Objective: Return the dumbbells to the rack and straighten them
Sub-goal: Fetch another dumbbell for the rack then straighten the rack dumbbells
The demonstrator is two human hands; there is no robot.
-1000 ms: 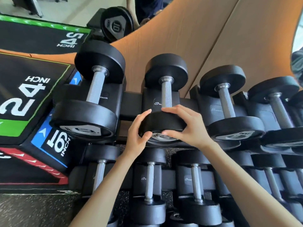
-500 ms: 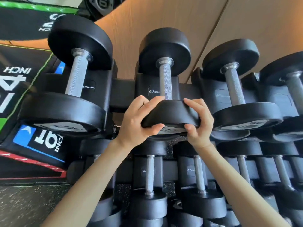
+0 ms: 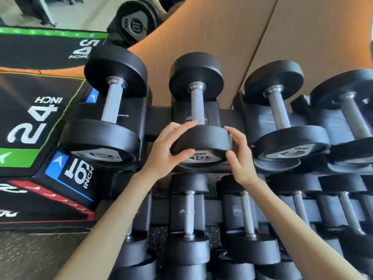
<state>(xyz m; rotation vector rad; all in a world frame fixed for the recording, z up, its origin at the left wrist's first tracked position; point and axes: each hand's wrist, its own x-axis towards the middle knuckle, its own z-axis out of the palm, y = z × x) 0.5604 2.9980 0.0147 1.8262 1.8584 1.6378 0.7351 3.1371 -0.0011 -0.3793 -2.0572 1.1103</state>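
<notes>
A black dumbbell [image 3: 198, 110] with a knurled steel handle lies in the second cradle of the rack's top tier [image 3: 159, 122]. My left hand [image 3: 165, 152] grips the left side of its near head, thumb under the rim. On the right side of that same head, my right hand [image 3: 240, 156] rests with its fingers curled against the rim. A larger dumbbell [image 3: 111, 110] lies in the cradle to the left, and another dumbbell [image 3: 282, 116] sits to the right.
The lower tier [image 3: 218, 211] holds several more dumbbells. Stacked plyo boxes marked 24 and 16 inch [image 3: 40, 138] stand left of the rack. A tan wall panel [image 3: 262, 37] rises behind it. Speckled rubber floor [image 3: 30, 255] shows at bottom left.
The view pulled back a little. My right hand shifted from clasping the near head's top edge to lying along its right side. The dumbbell stays in its cradle.
</notes>
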